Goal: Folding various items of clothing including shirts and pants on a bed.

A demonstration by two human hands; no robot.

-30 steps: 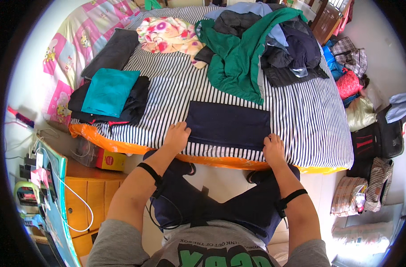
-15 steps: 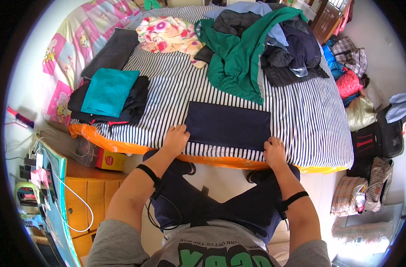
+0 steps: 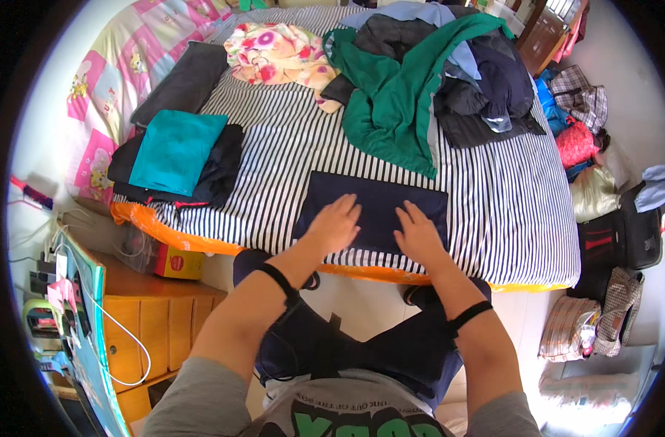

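Left hand [image 3: 336,222] and right hand [image 3: 418,234], fingers extended and grasping nothing, appear to rest on the folded navy cloth [image 3: 380,213] beneath them; uneven sideways pressure could ruck its layers. Beyond the hands: a crumpled green garment [image 3: 391,105].

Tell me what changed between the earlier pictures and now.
The left hand and right hand moved inward from the near corners of the folded navy rectangular cloth, onto its upper face. The folded teal cloth and crumpled green garment stayed put.
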